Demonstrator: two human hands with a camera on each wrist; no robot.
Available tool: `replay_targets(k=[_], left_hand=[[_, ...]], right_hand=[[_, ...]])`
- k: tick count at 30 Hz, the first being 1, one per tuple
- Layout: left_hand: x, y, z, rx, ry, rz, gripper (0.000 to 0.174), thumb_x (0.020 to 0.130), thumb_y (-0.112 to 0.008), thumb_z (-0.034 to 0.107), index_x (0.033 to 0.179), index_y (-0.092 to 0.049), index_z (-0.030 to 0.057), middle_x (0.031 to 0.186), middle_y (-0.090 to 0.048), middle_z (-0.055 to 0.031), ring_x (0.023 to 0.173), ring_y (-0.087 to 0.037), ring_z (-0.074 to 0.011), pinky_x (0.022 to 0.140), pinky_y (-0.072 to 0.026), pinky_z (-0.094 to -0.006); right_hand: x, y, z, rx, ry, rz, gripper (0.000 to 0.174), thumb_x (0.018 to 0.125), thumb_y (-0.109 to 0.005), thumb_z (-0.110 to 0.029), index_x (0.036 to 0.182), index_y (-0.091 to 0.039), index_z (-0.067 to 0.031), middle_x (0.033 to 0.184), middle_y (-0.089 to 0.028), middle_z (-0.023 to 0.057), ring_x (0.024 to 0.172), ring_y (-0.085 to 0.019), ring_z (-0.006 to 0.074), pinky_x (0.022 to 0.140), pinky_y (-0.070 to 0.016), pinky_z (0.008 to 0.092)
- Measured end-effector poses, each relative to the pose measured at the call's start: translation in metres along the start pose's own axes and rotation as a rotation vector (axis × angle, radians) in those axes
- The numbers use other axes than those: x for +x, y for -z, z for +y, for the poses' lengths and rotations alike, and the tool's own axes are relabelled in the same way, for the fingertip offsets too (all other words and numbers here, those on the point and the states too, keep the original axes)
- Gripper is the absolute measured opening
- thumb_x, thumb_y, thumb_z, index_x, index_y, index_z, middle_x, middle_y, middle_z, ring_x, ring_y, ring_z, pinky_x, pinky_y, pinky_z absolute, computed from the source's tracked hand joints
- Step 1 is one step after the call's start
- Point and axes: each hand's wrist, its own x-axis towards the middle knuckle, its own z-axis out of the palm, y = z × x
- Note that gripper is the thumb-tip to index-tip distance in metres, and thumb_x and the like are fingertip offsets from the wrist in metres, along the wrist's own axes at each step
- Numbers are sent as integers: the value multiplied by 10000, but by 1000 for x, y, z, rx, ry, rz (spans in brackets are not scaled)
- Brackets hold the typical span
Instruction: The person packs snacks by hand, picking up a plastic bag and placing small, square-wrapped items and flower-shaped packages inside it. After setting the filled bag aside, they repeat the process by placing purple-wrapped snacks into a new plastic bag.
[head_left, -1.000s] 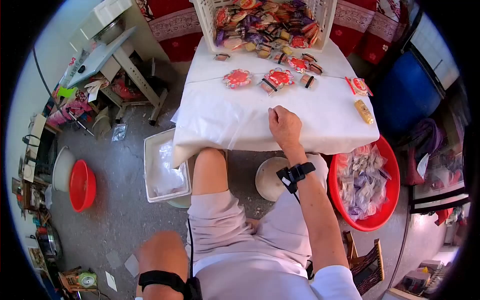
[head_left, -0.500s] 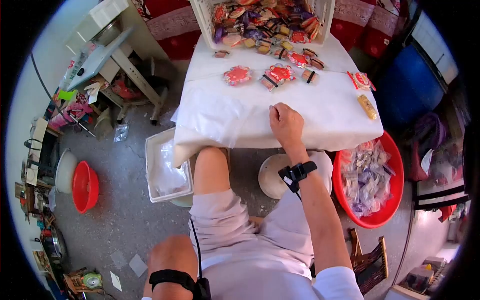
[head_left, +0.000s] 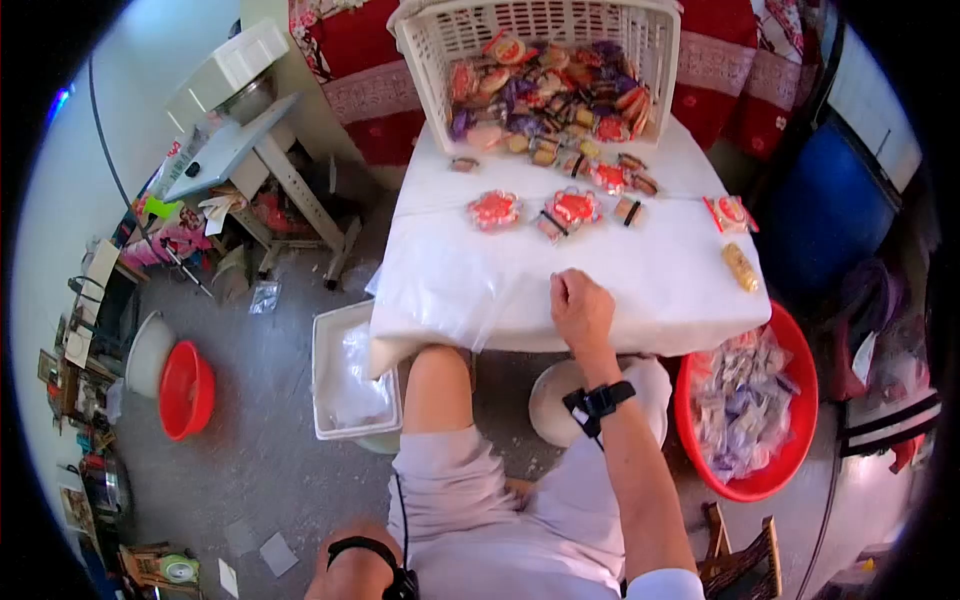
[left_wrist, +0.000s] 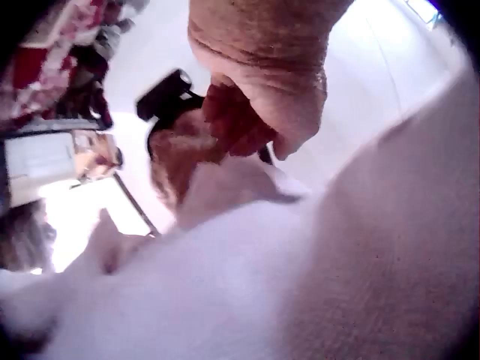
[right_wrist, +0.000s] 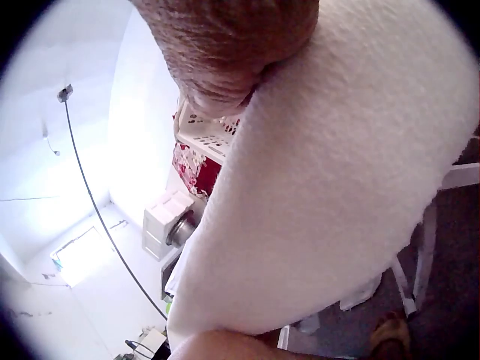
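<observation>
In the head view my right hand (head_left: 583, 312) rests near the front edge of the white-covered table (head_left: 665, 285), its fingers curled with nothing visible in them. Clear plastic film (head_left: 440, 290) lies to its left. Beyond it are red flower-shaped packets (head_left: 494, 210) and small banded packets (head_left: 629, 211). The head view does not show my left hand; in the left wrist view this hand (left_wrist: 259, 79) has curled fingers close to pale cloth (left_wrist: 232, 184) on the upper body. Whether it grips the cloth is unclear.
A white crate (head_left: 412, 75) of mixed packets lies on its side at the table's back. One red packet (head_left: 730, 213) and a yellow one (head_left: 740, 267) lie at the right edge. Below are a red tub (head_left: 806, 440) of bagged items and a white bin (head_left: 322, 375).
The head view has tilted up, so the table and crate sit lower in it. My right hand stays at about the same place on the table.
</observation>
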Motion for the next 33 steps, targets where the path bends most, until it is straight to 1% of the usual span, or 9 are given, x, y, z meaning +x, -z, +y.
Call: replay_targets(k=[4, 5, 8, 13, 18, 20, 23, 27, 33], left_hand=[[-44, 8, -62, 734, 724, -99, 220, 667, -695, 73, 860, -623, -5, 866, -616, -134, 817, -599, -265, 715, -493, -374], [-61, 3, -104, 735, 782, 1, 270, 653, -722, 55, 899, -629, -8, 882, -597, -149, 814, -583, -314, 713, -484, -368], [-126, 6, -170, 819, 881, 45, 343, 693, -733, 129, 995, -637, -2, 923, -569, -131, 823, -566, -312, 705, -480, -389], [-166, 0, -202, 1023, 1134, -352, 343, 707, -717, 153, 982, -612, -24, 968, -534, -135, 927, -510, -314, 791, -450, -410], [-171, -5, -198, 1061, 1109, -373, 186, 796, -606, 95, 942, -597, -21, 957, -547, -160, 883, -536, -351, 755, -461, -428], [-174, 3, -202, 1018, 1046, -202, 135, 833, -539, 57, 926, -590, -27, 898, -589, -173, 804, -576, -361, 711, -471, -430], [-177, 7, -207, 977, 1078, 24, 91, 815, -548, 56, 847, -585, -20, 801, -602, -175, 726, -589, -371, 652, -464, -442], [-183, 13, -211, 884, 1098, 136, 76, 800, -574, 54, 821, -616, -7, 780, -625, -161, 694, -606, -347, 616, -470, -408], [-196, 20, -214, 673, 1247, 353, 76, 733, -658, 79, 733, -657, 3, 684, -643, -130, 605, -613, -217, 570, -450, -310]], right_hand=[[0, 3, -2, 8, -28, -46, 141, 833, -580, -170, 744, -560, -63, 709, -610, 130, 605, -594, 336, 531, -459, 426], [-1, 3, -3, 6, -9, -45, 141, 833, -580, -170, 744, -560, -63, 709, -610, 130, 605, -594, 336, 531, -459, 426], [-1, 2, -3, -7, -13, -6, 148, 832, -584, -177, 748, -563, -58, 724, -617, 137, 602, -593, 338, 532, -459, 430], [1, 3, -2, 2, 2, -41, 154, 833, -585, -183, 746, -558, -58, 718, -614, 135, 591, -590, 343, 521, -459, 438], [0, 2, -6, -35, -37, -34, 160, 840, -579, -188, 740, -557, -65, 714, -615, 125, 585, -588, 344, 516, -459, 438], [-1, 1, -4, -23, -31, -38, 161, 840, -580, -190, 741, -560, -65, 717, -616, 125, 586, -589, 343, 518, -459, 437], [-1, 3, -5, -14, -29, -46, 165, 840, -582, -195, 742, -565, -63, 723, -618, 124, 592, -592, 341, 524, -461, 434], [0, 4, -5, -43, -57, -85, 164, 838, -587, -201, 752, -579, -63, 736, -625, 124, 611, -600, 336, 542, -467, 429], [1, 7, -8, -27, -56, -83, 158, 829, -594, -196, 756, -597, -56, 742, -635, 136, 619, -604, 339, 548, -469, 426]])
